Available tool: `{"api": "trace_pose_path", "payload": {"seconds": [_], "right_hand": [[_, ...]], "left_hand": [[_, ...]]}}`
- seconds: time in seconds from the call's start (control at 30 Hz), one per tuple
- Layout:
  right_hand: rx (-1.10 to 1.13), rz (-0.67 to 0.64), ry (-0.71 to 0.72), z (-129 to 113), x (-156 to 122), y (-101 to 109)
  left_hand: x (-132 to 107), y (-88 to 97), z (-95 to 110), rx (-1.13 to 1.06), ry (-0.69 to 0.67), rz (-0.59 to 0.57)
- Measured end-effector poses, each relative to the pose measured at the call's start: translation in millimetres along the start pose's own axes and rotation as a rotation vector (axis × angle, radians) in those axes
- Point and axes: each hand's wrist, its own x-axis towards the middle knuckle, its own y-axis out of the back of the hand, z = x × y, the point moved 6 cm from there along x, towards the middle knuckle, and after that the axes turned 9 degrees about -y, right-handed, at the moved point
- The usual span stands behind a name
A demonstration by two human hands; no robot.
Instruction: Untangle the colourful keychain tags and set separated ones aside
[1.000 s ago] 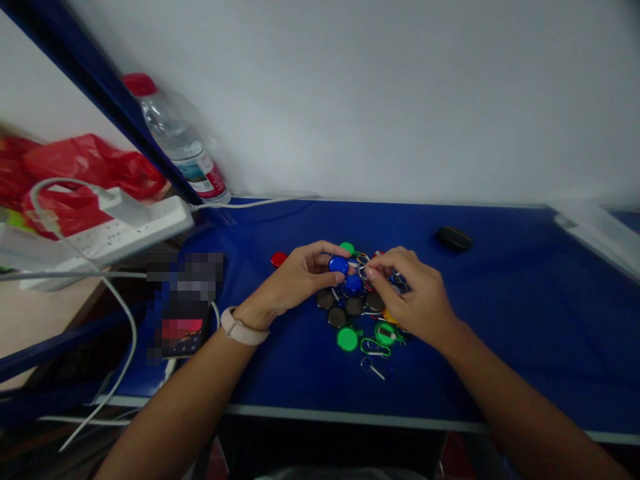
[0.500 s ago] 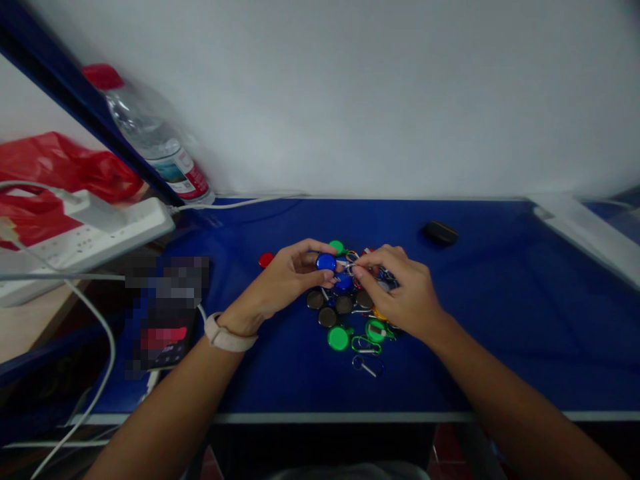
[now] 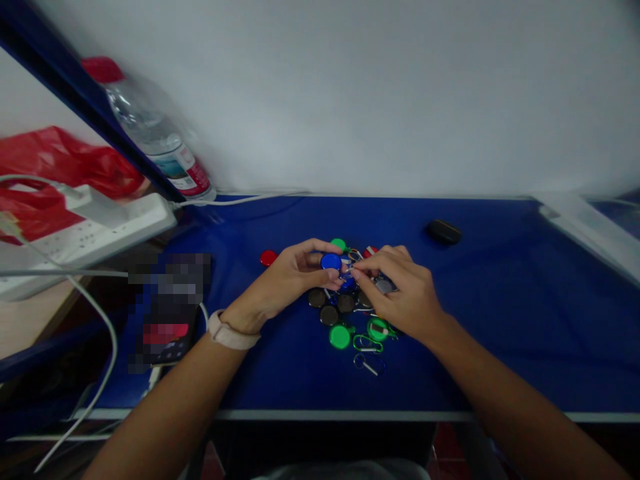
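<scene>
My left hand (image 3: 290,275) holds a round blue badge reel (image 3: 331,262) between thumb and fingers, its flat face up. At the reel's right side, my right hand (image 3: 400,283) pinches a small metal, ring-like part; whether it is joined to the reel I cannot make out. Beneath both hands lies a pile of similar reels: several black reels (image 3: 329,315), a green reel (image 3: 340,337) and another green reel with a metal clip (image 3: 377,329). In front are a green carabiner (image 3: 368,344) and a blue carabiner with a ring (image 3: 370,364). My right fingers hide part of the pile.
A red reel (image 3: 269,258) lies left of the pile. Farther back is a small black case (image 3: 443,231). On the left are a phone (image 3: 175,307), a white power strip (image 3: 135,223) with cables and a plastic bottle (image 3: 155,133). A white panel (image 3: 590,227) stands right.
The view has shifted slightly. Both hands stay nearly in place, the blue reel still in the left, and the right fingertips have moved slightly closer to it.
</scene>
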Motion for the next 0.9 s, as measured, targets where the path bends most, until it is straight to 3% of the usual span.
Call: {"api": "trace_pose_path", "payload": {"seconds": [0.63, 0.9], "right_hand": [[0.099, 0.007, -0.079, 0.1, 1.1, 0.6], [0.039, -0.006, -0.043, 0.6, 0.8, 0.8]], "left_hand": [[1.4, 0.6, -7.2, 0.034, 0.053, 0.003], [1.8, 1.0, -1.2, 0.044, 0.038, 0.025]]}}
